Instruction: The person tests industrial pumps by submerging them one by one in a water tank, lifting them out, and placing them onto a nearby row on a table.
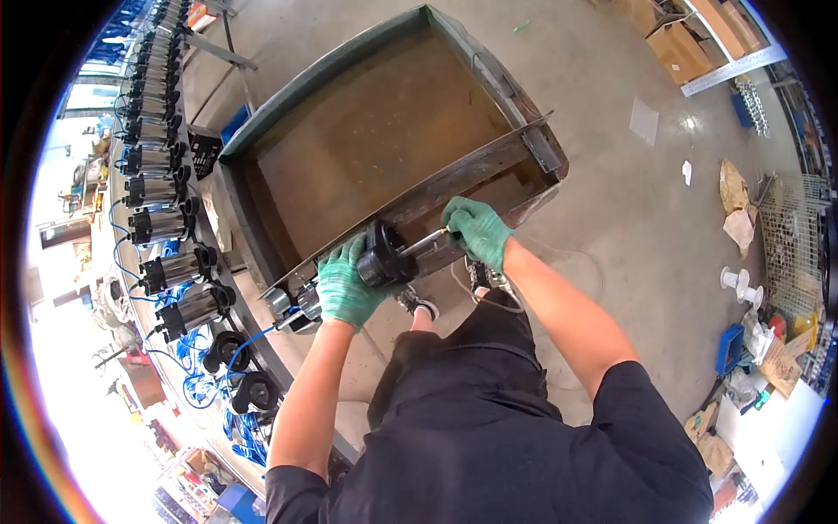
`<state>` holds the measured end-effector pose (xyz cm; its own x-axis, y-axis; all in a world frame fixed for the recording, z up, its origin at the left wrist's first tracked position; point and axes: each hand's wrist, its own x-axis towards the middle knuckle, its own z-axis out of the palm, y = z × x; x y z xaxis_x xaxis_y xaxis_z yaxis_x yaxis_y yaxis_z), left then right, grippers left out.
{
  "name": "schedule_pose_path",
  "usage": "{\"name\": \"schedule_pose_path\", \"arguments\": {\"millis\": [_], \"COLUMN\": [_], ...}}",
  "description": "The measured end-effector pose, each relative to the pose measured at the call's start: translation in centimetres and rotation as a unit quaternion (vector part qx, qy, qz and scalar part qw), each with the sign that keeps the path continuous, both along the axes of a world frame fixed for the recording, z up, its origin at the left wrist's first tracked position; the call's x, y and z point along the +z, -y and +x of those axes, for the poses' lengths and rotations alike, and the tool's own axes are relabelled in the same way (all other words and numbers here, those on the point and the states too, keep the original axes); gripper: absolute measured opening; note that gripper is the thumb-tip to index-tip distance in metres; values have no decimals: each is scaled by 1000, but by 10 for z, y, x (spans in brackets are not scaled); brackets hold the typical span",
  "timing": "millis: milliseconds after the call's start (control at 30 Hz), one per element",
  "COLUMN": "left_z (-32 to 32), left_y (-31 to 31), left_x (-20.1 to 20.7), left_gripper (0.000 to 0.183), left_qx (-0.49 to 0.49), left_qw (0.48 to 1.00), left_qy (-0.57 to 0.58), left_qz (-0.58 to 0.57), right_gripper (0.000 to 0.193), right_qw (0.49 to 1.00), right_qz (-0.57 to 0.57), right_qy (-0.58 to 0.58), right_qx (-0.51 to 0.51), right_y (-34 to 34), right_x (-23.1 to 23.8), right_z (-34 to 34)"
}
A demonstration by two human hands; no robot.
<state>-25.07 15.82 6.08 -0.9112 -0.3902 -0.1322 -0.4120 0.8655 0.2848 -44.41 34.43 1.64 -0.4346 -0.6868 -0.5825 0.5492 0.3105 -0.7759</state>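
Left hand: green-gloved, fingers curled firmly round the pump, just beside its black end
Right hand: green-gloved too, fingers closed on the brass-coloured end of a thin metal rod
Pump: tilted, between the hands, above the near side of the trough, its round black end meeting the rod
Trough: brown water within, a crossbar spanning the near part
Other pumps: steel and black, in a row at left, with blue cables
White spool: on the floor, far right
Cardboard boxes: upper right, beyond the trough
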Motion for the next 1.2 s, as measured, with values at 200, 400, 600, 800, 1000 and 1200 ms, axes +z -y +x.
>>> {"name": "schedule_pose_path", "arguments": {"millis": [200, 400, 600, 800, 1000, 1200], "left_z": [-1, 2, 2, 3, 3, 6], "left_y": [2, 4, 4, 7, 7, 2], "left_x": [-5, -13, -6, -17, -11, -7], "left_gripper": [90, 105, 107, 87, 83, 91], "left_qx": [-1, 12, 17, -10, -27, -5], "left_qw": [1000, 1000, 1000, 999, 998, 999], "left_qy": [11, 6, 2, -27, -42, -3], "left_qz": [-19, 12, 12, -16, -38, -37], "right_gripper": [19, 20, 27, 31, 18, 28], "right_qw": [998, 998, 999, 999, 997, 804], "right_qz": [2, 16, 40, 8, 30, 206], "right_qy": [58, 63, -10, 21, -38, -555], "right_qx": [-17, -23, -10, -28, 67, 52], "right_y": [-3, 4, 11, 12, -2, -110], "right_x": [-11, -5, -14, -17, 5, 144], "right_z": [-7, -5, 3, 5, -15, -154]}}
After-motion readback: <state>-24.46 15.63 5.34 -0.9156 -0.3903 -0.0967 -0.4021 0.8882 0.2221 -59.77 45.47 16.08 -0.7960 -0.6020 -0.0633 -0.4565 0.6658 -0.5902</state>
